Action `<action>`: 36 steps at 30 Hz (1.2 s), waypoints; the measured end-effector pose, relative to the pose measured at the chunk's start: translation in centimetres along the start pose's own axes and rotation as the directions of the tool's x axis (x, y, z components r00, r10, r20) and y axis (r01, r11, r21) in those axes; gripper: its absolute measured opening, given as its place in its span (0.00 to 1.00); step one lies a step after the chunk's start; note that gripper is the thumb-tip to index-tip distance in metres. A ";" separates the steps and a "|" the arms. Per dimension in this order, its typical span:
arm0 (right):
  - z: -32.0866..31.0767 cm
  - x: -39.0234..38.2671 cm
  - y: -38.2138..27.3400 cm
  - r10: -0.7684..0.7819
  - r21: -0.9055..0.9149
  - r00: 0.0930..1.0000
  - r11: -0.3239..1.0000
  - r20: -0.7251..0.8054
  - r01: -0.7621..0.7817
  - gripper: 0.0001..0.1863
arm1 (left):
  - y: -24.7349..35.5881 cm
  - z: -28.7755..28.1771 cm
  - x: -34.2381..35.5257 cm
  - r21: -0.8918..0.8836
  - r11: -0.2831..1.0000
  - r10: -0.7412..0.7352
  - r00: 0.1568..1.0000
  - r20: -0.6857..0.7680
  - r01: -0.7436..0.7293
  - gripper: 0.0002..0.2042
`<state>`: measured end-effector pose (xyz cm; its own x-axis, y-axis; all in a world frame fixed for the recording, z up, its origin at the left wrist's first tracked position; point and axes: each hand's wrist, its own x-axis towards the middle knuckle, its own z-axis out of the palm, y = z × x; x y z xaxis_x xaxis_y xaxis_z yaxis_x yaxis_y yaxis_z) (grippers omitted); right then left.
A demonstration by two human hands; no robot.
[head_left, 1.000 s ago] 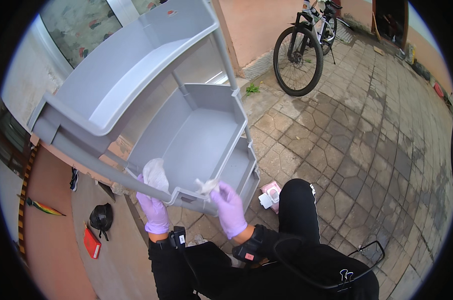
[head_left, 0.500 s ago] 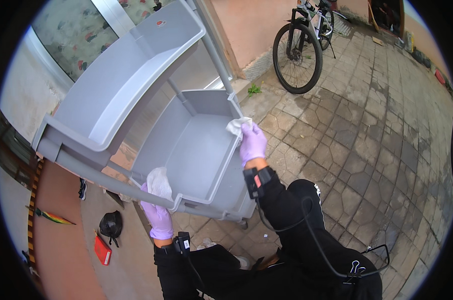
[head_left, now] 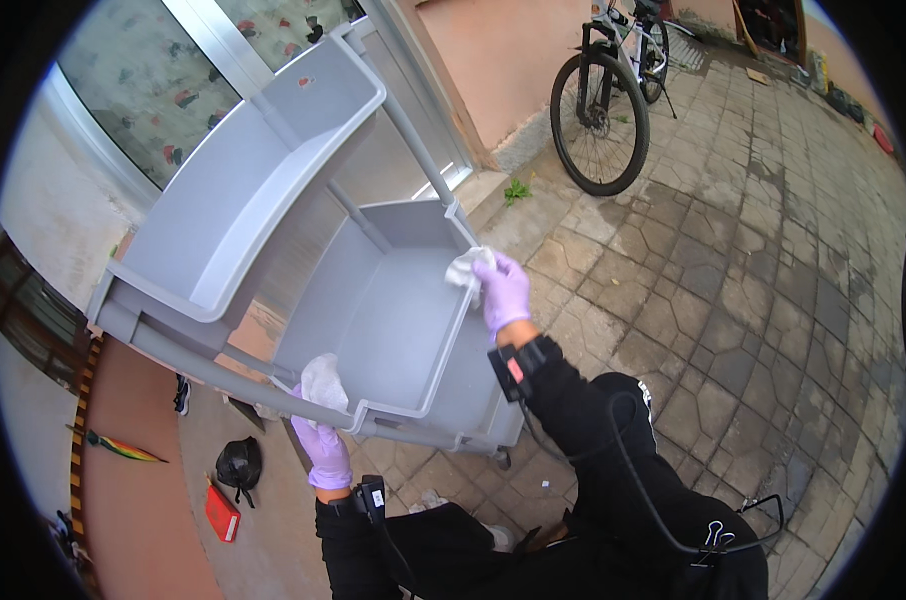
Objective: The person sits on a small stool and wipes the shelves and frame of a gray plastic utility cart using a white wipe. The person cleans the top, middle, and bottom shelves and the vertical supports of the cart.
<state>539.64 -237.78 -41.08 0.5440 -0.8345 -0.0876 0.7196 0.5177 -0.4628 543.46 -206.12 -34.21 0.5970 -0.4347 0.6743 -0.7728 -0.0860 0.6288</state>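
Note:
A grey plastic trolley (head_left: 253, 230) with stacked trays stands before me. My right hand (head_left: 505, 292), in a purple glove, is closed on a white cloth (head_left: 468, 268) at the right rim of the middle tray (head_left: 368, 310). At that tray's left near corner, my left hand (head_left: 325, 452), gloved the same way, reaches up beside the trolley's post. A second white cloth (head_left: 323, 383) shows over the fingers there and lies against the rim. The post and cloth hide part of the left fingers.
A bicycle (head_left: 601, 120) stands by the pink wall (head_left: 498, 75) at the far right, on stone paving (head_left: 713, 300). Behind the trolley is a glazed door (head_left: 158, 95). To the left are a black bag (head_left: 240, 464), a red box (head_left: 222, 514) and a colourful umbrella (head_left: 123, 446).
The whole view has shifted a little, with trolley and surroundings lower in it. Both hands keep hold of their cloths at nearly the same places on the middle tray.

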 end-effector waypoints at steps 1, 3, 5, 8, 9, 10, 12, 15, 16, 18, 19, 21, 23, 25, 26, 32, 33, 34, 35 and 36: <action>0.1 1.6 -0.4 -0.149 -0.085 0.989 0.985 -0.007 0.148 0.15 | 0.0 0.1 0.2 -0.022 0.999 -0.034 0.999 0.013 0.035 0.40; 0.3 3.2 -0.9 -0.174 -0.287 0.968 0.932 0.181 0.221 0.14 | 0.0 0.1 0.2 -0.034 0.997 -0.061 0.998 0.020 0.062 0.38; 0.3 2.7 -1.3 -0.360 -0.527 0.843 0.663 0.399 0.532 0.15 | -0.2 -0.1 0.2 -0.019 0.999 -0.045 0.999 -0.010 0.045 0.37; -0.2 0.3 -2.0 -0.151 -0.391 0.944 0.882 0.293 0.263 0.14 | -0.6 -1.0 0.7 -0.079 0.995 -0.056 0.998 0.031 0.058 0.32; -0.2 -0.6 -2.1 -0.144 -0.360 0.949 0.901 0.282 0.244 0.13 | -0.4 -1.5 0.9 -0.113 0.991 -0.068 0.996 0.059 0.074 0.30; -0.3 -1.3 -2.2 -0.160 -0.376 0.936 0.884 0.314 0.278 0.12 | 0.0 -2.1 1.2 -0.090 0.993 -0.072 0.997 -0.007 0.071 0.28; -0.1 -2.7 -2.1 -0.176 -0.390 0.930 0.871 0.322 0.300 0.11 | 1.3 -3.3 2.2 0.008 0.992 -0.121 0.986 -0.112 0.122 0.23; 0.3 -4.4 -1.7 -0.205 -0.420 0.933 0.849 0.296 0.320 0.11 | 5.6 -6.1 2.2 -0.002 0.996 -0.089 0.944 -0.319 0.093 0.26; 0.5 -4.8 -1.7 -0.223 -0.405 0.934 0.855 0.277 0.324 0.11 | 6.9 -6.1 1.6 -0.223 0.973 -0.021 0.940 -0.341 -0.059 0.28; 0.7 -5.8 -1.6 -0.257 -0.348 0.932 0.875 0.254 0.336 0.11 | 8.5 -5.2 0.4 -0.211 0.974 -0.148 0.943 -0.297 0.087 0.30; 0.7 -6.4 -1.7 -0.252 -0.385 0.932 0.858 0.260 0.340 0.10 | 9.0 -4.7 -0.3 -0.272 0.956 -0.184 0.942 -0.279 0.106 0.31; 0.7 -7.2 -2.4 -0.266 -0.413 0.924 0.835 0.274 0.363 0.10 | 8.8 -3.4 -0.8 -0.075 0.994 -0.102 0.938 -0.332 0.081 0.30; 0.6 -7.6 -3.4 -0.203 -0.466 0.936 0.824 0.288 0.323 0.09 | 7.9 -2.9 0.0 -0.088 0.992 -0.116 0.879 -0.463 0.085 0.26; 0.7 -7.3 -4.4 -0.119 -0.591 0.950 0.758 0.290 0.276 0.09 | 7.0 -3.8 1.8 -0.460 0.885 -0.297 0.854 -0.427 0.078 0.25; 0.9 -7.0 -4.7 -0.116 -0.603 0.932 0.733 0.345 0.314 0.09 | 6.5 -4.5 2.7 -0.627 0.777 -0.381 0.833 -0.401 0.053 0.25; 2.8 -5.8 -4.1 -0.202 -0.280 0.845 0.884 0.495 0.375 0.10 | 4.6 -5.5 4.9 -0.722 0.691 -0.389 0.860 -0.331 0.034 0.13; 3.1 -6.1 -3.8 -0.189 -0.283 0.867 0.895 0.460 0.346 0.11 | 4.5 -5.8 4.9 -0.726 0.688 -0.387 0.861 -0.331 0.030 0.14; 3.3 -6.6 -3.5 -0.179 -0.266 0.866 0.906 0.466 0.330 0.12 | 4.4 -6.2 4.9 -0.731 0.682 -0.364 0.869 -0.334 0.005 0.15; 3.5 -7.2 -3.1 -0.171 -0.245 0.863 0.916 0.475 0.316 0.12 | 4.3 -6.8 5.0 -0.728 0.685 -0.392 0.853 -0.344 0.021 0.15; 3.7 -7.8 -2.7 -0.150 -0.247 0.883 0.927 0.445 0.282 0.13 | 4.3 -7.5 5.1 -0.728 0.685 -0.401 0.844 -0.357 0.018 0.16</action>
<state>535.02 -231.99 -35.87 0.5644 -0.7306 0.3844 0.7142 0.1985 -0.6712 544.81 -201.94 -25.19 0.8906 -0.0125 0.4547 -0.3620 0.5860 0.7250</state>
